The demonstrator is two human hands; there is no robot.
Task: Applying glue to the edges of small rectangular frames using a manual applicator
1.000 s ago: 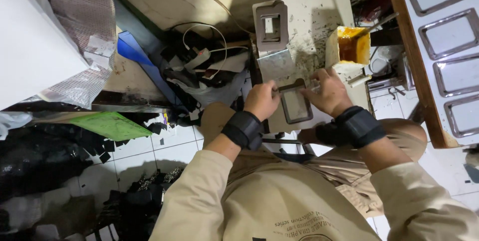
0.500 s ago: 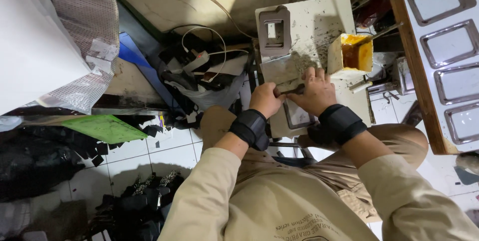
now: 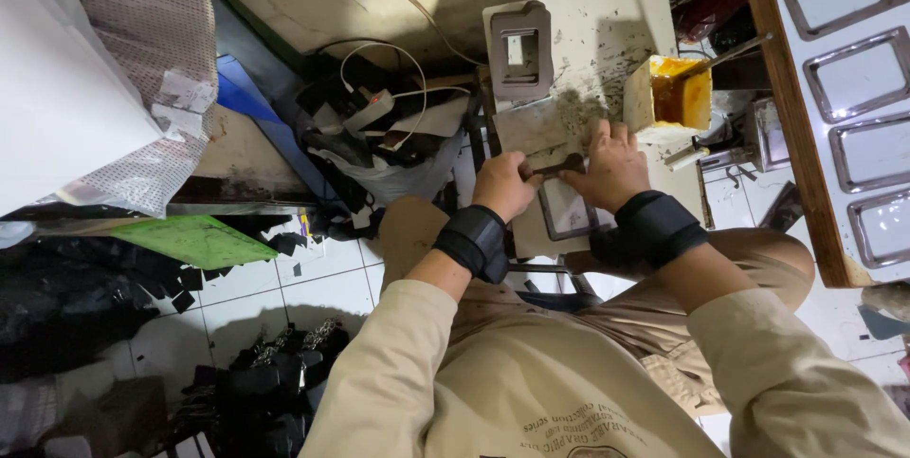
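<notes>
Both of my hands rest on a small white, glue-stained worktable (image 3: pixel 616 41) over my knees. My left hand (image 3: pixel 504 185) is closed on the edge of a dark rectangular frame piece (image 3: pixel 565 204) with a pale centre. My right hand (image 3: pixel 614 166) presses flat, fingers spread, on the same piece and on a grey slab (image 3: pixel 533 126) just beyond it. Black wrist bands sit on both forearms. A second brown frame piece (image 3: pixel 520 50) lies farther back on the table.
A yellow glue pot (image 3: pixel 669 98) with a brush stands at the table's right. A wooden-edged board (image 3: pixel 834 88) with several metal-rimmed frames is at far right. Cables and dark scraps (image 3: pixel 379 136) pile left of the table; green sheet (image 3: pixel 194 240) lies on the tiled floor.
Both hands have slid forward on the table, pushing the frame piece toward the grey slab. The view has shifted slightly; the right hand now lies flatter.
</notes>
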